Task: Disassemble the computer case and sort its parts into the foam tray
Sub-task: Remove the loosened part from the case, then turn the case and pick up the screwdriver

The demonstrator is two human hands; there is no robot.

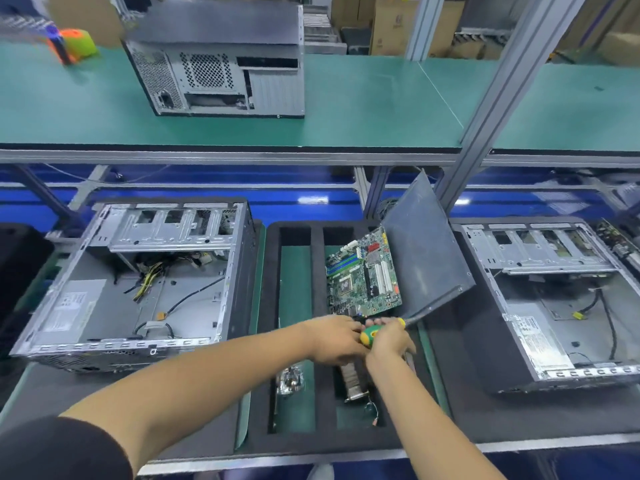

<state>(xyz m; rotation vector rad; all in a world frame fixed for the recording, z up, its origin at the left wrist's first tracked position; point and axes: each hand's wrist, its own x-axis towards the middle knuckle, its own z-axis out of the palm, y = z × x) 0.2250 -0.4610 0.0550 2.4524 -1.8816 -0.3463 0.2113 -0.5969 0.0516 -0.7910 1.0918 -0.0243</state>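
Observation:
A black foam tray (263, 306) lies on the bench between two open computer cases. A green motherboard (363, 275) sits tilted in its far right compartment. A grey side panel (426, 247) leans over the tray's right edge. My right hand (389, 339) is closed around a screwdriver (370, 335) with a green and yellow handle, its shaft pointing right toward the panel. My left hand (334, 337) meets the handle's butt end just below the motherboard's near edge; its fingertips are hidden. An expansion card (351, 379) and a shiny metal part (290, 379) lie in near compartments.
An open case (138, 278) with loose cables lies left of the tray, and another open case (554, 299) lies to the right. A closed case (221, 64) stands on the green upper shelf (381, 109). A slanted aluminium post (502, 98) rises behind the tray.

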